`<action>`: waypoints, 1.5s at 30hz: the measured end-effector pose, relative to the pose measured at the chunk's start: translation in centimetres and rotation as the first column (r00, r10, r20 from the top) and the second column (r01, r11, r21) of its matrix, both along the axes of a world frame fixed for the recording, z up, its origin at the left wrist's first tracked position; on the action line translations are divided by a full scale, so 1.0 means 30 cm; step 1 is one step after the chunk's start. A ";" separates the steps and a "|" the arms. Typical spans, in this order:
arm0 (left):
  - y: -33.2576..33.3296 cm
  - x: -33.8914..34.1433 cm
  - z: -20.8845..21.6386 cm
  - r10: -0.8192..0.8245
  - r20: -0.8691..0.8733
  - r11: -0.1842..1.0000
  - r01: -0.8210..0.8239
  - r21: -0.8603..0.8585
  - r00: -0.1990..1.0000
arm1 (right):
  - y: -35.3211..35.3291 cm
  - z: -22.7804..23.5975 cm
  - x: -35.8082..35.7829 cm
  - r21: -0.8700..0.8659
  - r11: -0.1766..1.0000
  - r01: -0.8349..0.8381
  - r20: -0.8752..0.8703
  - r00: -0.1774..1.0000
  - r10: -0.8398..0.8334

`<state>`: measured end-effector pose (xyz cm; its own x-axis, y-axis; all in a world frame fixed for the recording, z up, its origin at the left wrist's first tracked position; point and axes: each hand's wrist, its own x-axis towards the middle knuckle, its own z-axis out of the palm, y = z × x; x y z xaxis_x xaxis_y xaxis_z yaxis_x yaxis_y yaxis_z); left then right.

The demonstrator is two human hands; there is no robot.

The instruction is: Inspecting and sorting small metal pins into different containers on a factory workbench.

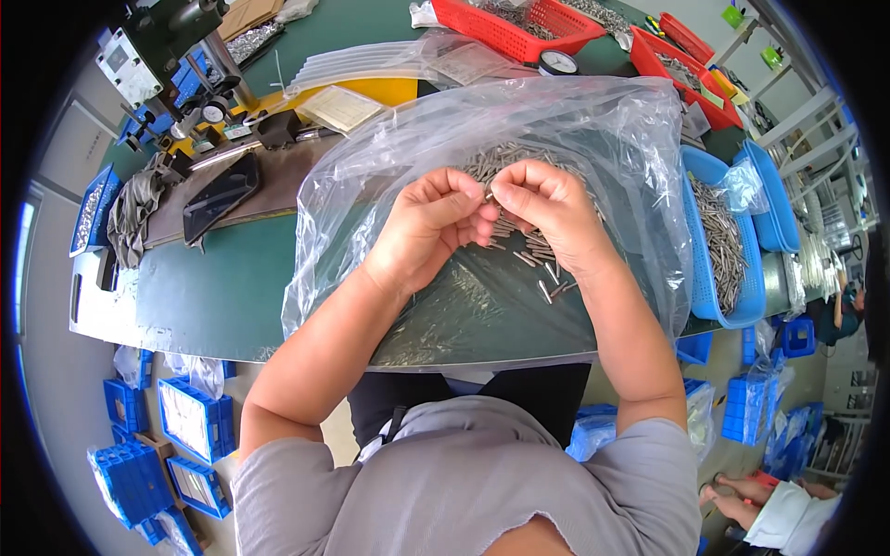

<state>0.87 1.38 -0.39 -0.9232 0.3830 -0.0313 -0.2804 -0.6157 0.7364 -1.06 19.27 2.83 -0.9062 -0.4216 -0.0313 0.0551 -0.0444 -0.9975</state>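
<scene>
A metal pin (pixel 489 195) sits between the thumbs and fingers of the left hand (pixel 428 222) and right hand (pixel 554 211), both pinching it, partly covering it. Below them, a heap of similar pins (pixel 538 248) lies on a clear plastic bag (pixel 640 125) spread over the green bench (pixel 222 292). A blue basket (pixel 743 315) holding more stands right; a black phone (pixel 221 196) lies left.
</scene>
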 end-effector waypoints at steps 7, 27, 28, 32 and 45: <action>-0.011 -0.006 0.010 0.151 -0.014 0.984 -0.152 -0.094 0.988 | 0.002 -0.024 -0.028 -0.140 0.986 0.094 0.018 0.996 -0.093; -0.051 -0.024 0.019 0.283 -0.014 0.957 -0.284 -0.055 0.959 | -0.073 -0.074 0.010 0.429 0.883 0.192 -0.414 0.910 0.003; -0.038 -0.028 0.019 0.232 -0.003 0.973 -0.232 -0.010 0.973 | -0.030 -0.086 -0.021 0.179 0.976 0.120 -0.292 0.954 -0.064; -0.026 -0.015 0.012 0.100 0.041 0.995 -0.102 0.025 0.994 | 0.007 -0.013 -0.018 -0.037 0.995 0.093 -0.046 0.994 -0.095; -0.011 -0.003 0.001 0.010 0.004 1.000 -0.010 0.001 1.000 | -0.004 -0.010 -0.002 -0.064 0.995 -0.073 0.099 0.992 0.079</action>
